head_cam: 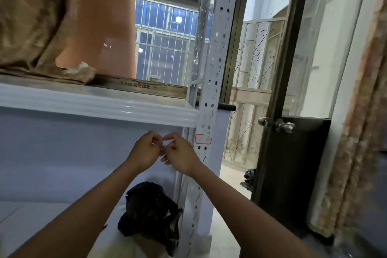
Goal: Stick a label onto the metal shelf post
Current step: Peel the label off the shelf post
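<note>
A storeroom by a glass door. The perforated white metal shelf post [209, 98] already carries a red-bordered white paper label [202, 139]. Left hand [145, 150] and right hand [180, 153] pinch together, perhaps peeling another flimsy sticker; handle by edges.

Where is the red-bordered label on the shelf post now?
In the head view, the red-bordered label sits on the metal shelf post, just below the white shelf edge and right of the right hand.

The metal shelf post [211, 65] stands upright — white, punched with rows of holes and slots. A red-bordered white label [202, 139] is already stuck flat on it, just below the shelf beam.
</note>
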